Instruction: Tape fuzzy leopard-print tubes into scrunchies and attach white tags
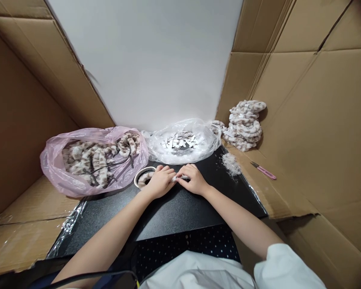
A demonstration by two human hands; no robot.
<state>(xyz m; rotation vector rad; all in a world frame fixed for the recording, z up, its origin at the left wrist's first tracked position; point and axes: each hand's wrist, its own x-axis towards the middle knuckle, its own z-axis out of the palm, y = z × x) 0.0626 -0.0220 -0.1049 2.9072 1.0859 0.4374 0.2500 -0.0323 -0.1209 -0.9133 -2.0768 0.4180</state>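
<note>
Near the middle of the black tabletop [114,212], my left hand [161,182] and my right hand [194,179] are close together. Both are closed on a furry, whitish-brown strip [174,179], which shows in the gap between them. My right thumb and fingers pinch it, while my left fingers wrap over it from above and hide much of it. Just left of my left hand lies a pale ring [136,179] that looks like a tape roll. Brown-and-white fur [146,178] shows inside the ring; whether it joins the held strip is hidden.
At the left, a pink plastic bag [52,160] holds furry pieces and dark cords. A clear bag [161,155] behind my hands contains small white tags [180,141]. Stacked furry loops [245,124], loose fluff [231,164] and pink-handled snips [267,172] lie right. Cardboard walls flank the table.
</note>
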